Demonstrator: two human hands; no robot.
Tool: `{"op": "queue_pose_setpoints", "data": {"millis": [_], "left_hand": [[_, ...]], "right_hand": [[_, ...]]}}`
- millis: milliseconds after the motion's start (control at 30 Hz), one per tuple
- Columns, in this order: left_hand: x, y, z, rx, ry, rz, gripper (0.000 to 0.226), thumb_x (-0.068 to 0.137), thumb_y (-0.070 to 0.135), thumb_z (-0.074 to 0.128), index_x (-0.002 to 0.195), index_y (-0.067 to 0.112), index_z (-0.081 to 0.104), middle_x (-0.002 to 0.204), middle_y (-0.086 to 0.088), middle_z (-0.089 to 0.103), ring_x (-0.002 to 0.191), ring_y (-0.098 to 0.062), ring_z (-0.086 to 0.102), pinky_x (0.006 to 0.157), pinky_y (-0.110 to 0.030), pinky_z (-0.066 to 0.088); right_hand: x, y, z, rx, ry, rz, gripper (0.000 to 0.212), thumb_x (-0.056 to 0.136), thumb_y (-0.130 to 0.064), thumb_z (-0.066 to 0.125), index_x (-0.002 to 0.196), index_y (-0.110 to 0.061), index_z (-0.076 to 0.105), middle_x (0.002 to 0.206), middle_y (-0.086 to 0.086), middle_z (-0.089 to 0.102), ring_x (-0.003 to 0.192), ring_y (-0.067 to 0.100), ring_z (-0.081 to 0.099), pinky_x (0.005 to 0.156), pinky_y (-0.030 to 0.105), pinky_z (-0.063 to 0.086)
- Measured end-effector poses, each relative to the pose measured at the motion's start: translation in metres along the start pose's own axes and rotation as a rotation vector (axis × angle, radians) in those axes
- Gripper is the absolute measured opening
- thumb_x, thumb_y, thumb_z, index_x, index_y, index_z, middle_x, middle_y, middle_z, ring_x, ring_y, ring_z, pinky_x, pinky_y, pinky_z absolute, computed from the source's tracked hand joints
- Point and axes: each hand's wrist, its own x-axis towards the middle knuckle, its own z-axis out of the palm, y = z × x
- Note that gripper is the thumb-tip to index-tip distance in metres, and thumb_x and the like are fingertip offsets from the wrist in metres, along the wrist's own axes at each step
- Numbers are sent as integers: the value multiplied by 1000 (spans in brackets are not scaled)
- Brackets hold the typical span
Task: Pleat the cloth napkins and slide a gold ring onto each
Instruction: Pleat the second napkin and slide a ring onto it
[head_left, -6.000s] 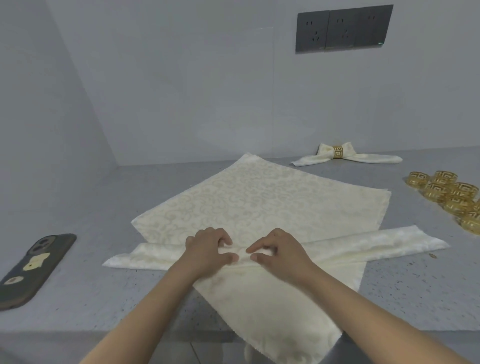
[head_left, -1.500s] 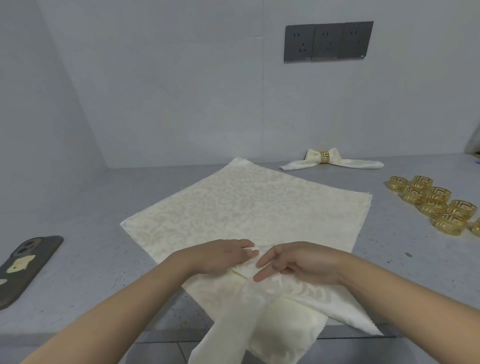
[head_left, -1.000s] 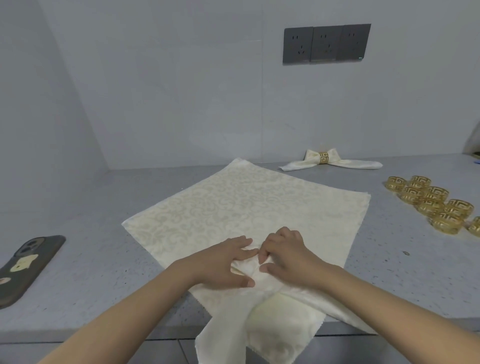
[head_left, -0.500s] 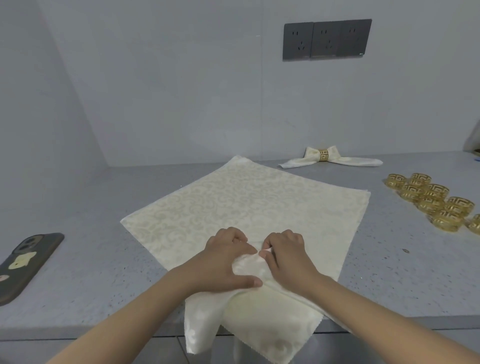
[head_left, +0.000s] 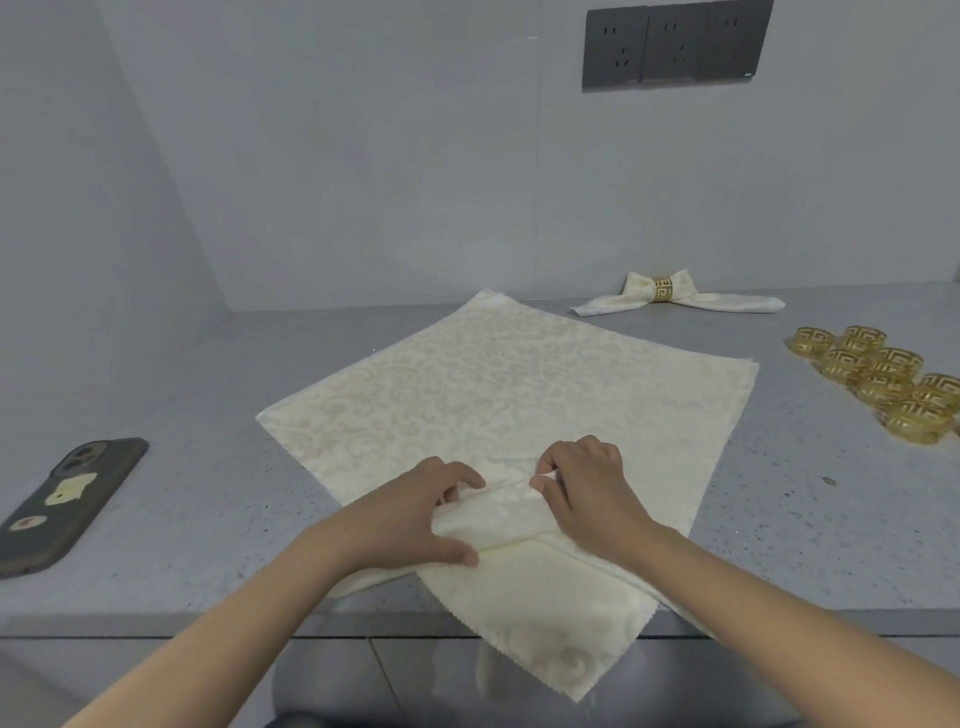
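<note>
Both hands pinch a fold in the cream damask napkin: left hand, right hand; its near corner droops off the counter; fingertips tucked beneath, hidden.

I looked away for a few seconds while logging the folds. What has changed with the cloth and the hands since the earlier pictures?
The long pleated band that lay across the napkin six seconds ago has been gathered toward the near corner. The left hand and right hand, flat a moment ago, now pinch the bunched fold between them. The finished napkin, loose gold rings and phone stayed put.
</note>
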Motion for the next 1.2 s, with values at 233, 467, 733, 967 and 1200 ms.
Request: {"op": "queue_pose_setpoints", "data": {"millis": [233, 467, 733, 967, 1200], "left_hand": [[-13, -2, 7, -145, 282, -112, 22, 83, 54, 61, 98, 38, 57, 67, 13, 48, 63, 1, 46, 56, -14, 30], [-17, -14, 19, 279, 275, -72, 35, 93, 61, 35, 114, 36, 47, 80, 13, 61, 71, -3, 53, 63, -19, 38], [2, -5, 21, 132, 398, 4, 25, 94, 48, 46, 92, 25, 53, 75, 15, 48, 70, -3, 44, 60, -17, 30], [17, -6, 27, -32, 463, -78, 17, 94, 34, 54, 82, 22, 49, 71, 14, 49, 67, -1, 45, 59, -17, 30], [33, 6, 35, 157, 520, 171, 42, 91, 34, 34, 119, 15, 59, 124, 0, 55, 117, -19, 47, 100, -29, 33]], "right_hand": [[-1, -2, -1, 10, -7, 7, 10, 97, -28, 46, 88, -24, 46, 72, -22, 37, 93, 14, 38, 93, 28, 23], [-1, -2, 0, 8, 0, 5, 11, 97, -27, 47, 86, -24, 47, 70, -22, 38, 91, 14, 40, 92, 28, 24], [-1, 0, 2, 2, 16, 8, 11, 96, -27, 48, 86, -24, 48, 71, -23, 38, 88, 12, 38, 87, 26, 23], [-1, 2, 1, 88, 26, 43, 15, 96, -25, 35, 89, -25, 49, 82, -18, 48, 90, 12, 39, 86, 25, 22], [2, 10, 7, 85, 47, 45, 17, 96, -15, 40, 100, -22, 55, 97, -10, 54, 94, 13, 40, 83, 25, 20]]}}
